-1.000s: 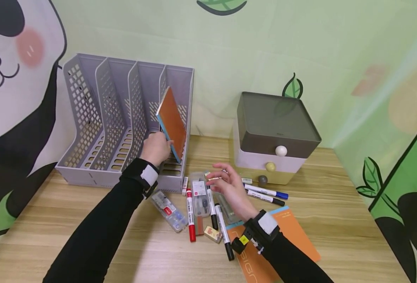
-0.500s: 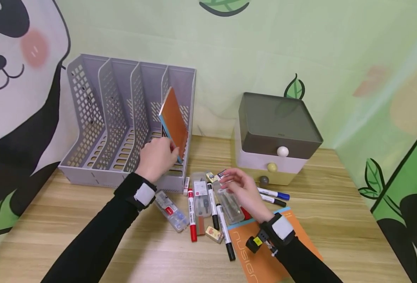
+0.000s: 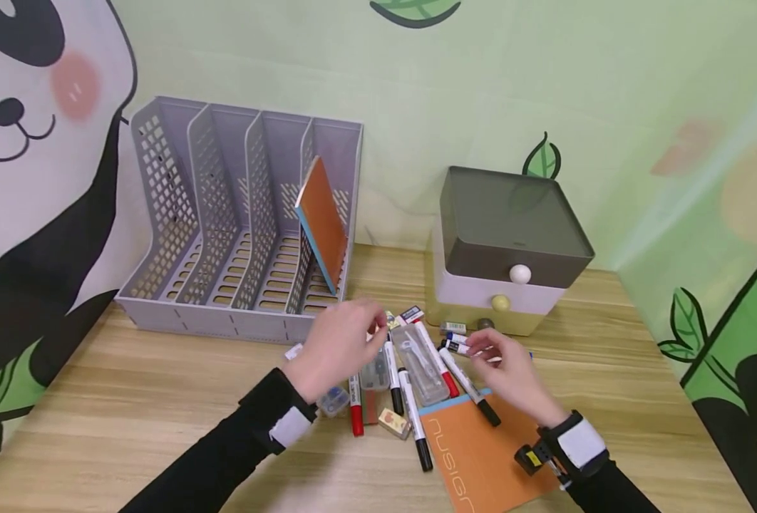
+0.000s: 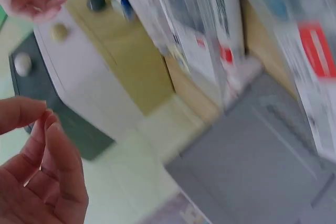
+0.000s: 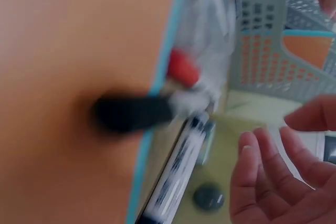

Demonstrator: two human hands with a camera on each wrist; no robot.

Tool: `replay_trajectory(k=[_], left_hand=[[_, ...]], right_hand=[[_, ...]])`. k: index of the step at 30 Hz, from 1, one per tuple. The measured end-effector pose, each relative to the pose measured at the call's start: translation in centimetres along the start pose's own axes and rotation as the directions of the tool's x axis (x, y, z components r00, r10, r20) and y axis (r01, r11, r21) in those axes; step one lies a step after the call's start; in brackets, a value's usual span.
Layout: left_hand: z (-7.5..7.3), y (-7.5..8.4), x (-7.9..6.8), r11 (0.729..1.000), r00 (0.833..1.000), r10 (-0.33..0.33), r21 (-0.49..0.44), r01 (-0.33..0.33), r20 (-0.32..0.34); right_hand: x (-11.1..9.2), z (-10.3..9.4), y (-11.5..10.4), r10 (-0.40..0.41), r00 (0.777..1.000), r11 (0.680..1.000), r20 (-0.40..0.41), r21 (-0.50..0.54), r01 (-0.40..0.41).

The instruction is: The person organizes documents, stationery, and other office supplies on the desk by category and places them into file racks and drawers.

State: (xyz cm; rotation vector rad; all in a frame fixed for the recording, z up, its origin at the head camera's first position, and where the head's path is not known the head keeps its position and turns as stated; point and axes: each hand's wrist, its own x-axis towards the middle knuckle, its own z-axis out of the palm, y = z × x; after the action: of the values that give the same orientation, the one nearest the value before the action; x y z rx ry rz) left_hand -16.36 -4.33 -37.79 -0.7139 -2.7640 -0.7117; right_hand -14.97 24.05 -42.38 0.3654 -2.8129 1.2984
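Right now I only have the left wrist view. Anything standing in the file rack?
Observer: Yes, an orange notebook leans in the rightmost compartment of the file rack, as the head view shows it.
Operator: Copy. What's lying flat near the right hand?
Observer: A lettered notebook, also orange, on the table.
Operator: Anything overlapping that one?
Observer: Yes, a black-ended marker. Its dark end crosses the notebook's blue edge in both the head and right wrist views.
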Motion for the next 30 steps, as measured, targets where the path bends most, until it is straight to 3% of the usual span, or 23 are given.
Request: replay_trajectory(k=[5, 9, 17, 23, 30], left_hand=[[2.6, 2.1, -0.9, 0.994, 0.990, 0.109, -0.013, -0.108, 0.089], [4.7, 3.7, -1.4, 0.988, 0.962, 0.151, -0.006, -0.153, 0.228], [7.7, 5.9, -1.8, 0.984, 0.915, 0.106, 0.091, -0.153, 0.389], [8.9, 6.7, -2.1, 0.977, 0.912, 0.086, 0.144, -0.156, 0.401], [9.5, 7.3, -2.4, 0.951, 0.909, 0.137, 0.204, -0.232, 0.393]], right_hand=[[-1.3, -1.2, 1.4, 0.002, 0.997, 0.990, 0.077, -0.143, 0.009], [-1.7, -1.5, 2.1, 0.023, 0.986, 0.980, 0.165, -0.201, 0.010], [-1.8, -1.3, 2.7, 0.050, 0.965, 0.963, 0.256, -0.270, 0.021], [-1.9, -1.0, 2.9, 0.043, 0.962, 0.945, 0.270, -0.323, 0.048], [-1.5, -1.0, 3.5, 0.035, 0.973, 0.932, 0.228, -0.360, 0.051]])
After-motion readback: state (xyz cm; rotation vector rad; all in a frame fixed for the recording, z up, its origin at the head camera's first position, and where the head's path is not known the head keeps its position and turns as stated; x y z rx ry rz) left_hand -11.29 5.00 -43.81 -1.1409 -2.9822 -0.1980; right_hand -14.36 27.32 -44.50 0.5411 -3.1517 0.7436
